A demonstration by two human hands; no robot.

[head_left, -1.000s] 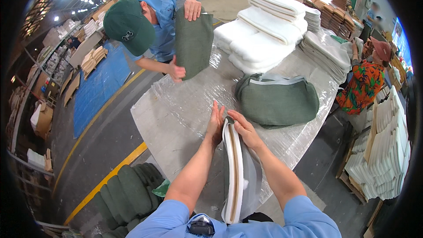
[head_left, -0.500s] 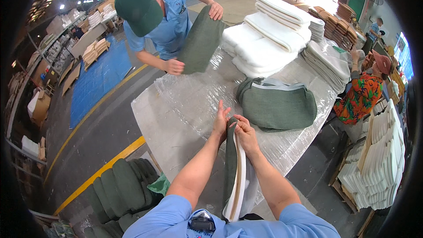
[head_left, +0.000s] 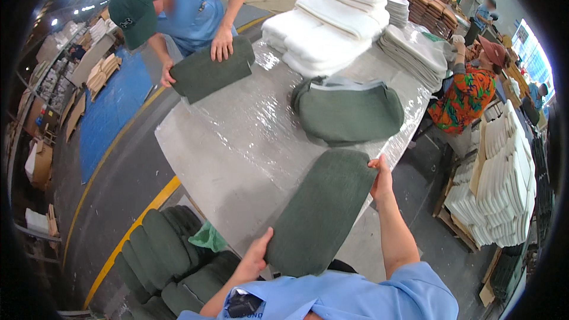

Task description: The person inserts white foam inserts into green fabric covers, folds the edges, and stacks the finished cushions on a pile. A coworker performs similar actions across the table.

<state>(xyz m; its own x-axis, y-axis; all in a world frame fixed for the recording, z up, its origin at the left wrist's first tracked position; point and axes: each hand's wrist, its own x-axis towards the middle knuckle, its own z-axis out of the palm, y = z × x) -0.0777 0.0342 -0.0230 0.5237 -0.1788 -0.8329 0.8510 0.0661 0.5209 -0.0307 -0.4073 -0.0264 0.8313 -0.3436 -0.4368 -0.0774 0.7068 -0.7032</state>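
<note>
A dark green cloth-covered cushion [head_left: 323, 213] with rounded corners is tilted in front of me, its broad face turned up. My right hand [head_left: 382, 178] is closed on its far right corner, with some fingers hidden behind the edge. At the near left edge, my left hand [head_left: 255, 258] grips it with the thumb up and the fingers out of sight. Just beyond lies a pile of green fabric covers [head_left: 349, 112] with a light grey edge strip, on the plastic-covered table [head_left: 219, 160].
Across the table, a co-worker in a blue shirt [head_left: 192, 3] handles another green cushion [head_left: 210, 71]. White padding [head_left: 338, 29] is stacked at the back. Several green cushions [head_left: 157, 249] are piled at lower left. White sheets [head_left: 498, 184] stand on a pallet at right.
The green cushion, earlier held edge-on with its pale underside and seam showing, is now turned face up. My hands have moved apart to opposite edges. The co-worker's cushion is lowered onto the table edge.
</note>
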